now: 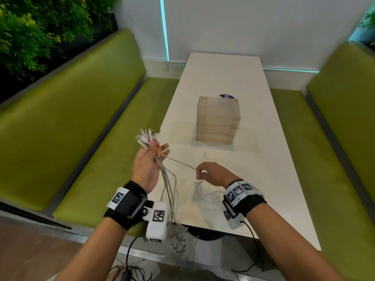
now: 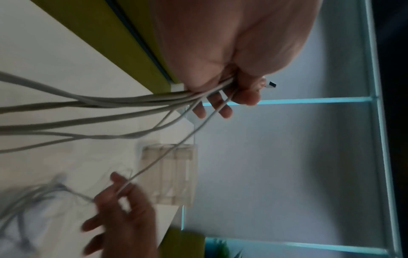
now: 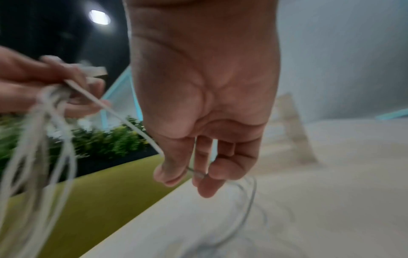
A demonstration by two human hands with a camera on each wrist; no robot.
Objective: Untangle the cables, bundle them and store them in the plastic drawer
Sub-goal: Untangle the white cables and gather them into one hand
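One strand pulled out from my fistful of cables

The clear plastic drawer unit point(image 1: 217, 120) stands shut far down the white tabletop point(image 1: 269, 179); its contents are too hazy to tell. My left hand point(image 1: 146, 163) has a closed grip round the white cables point(image 1: 169, 185), plugs fanned above, tails hanging past the near edge. My right hand point(image 1: 213, 173) pinches a single cable point(image 1: 180, 163) between thumb and finger, stretched from the bunch.

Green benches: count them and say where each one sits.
2. One green bench runs along the left side of the white table; the other green bench runs along its right side. None seems hidden.
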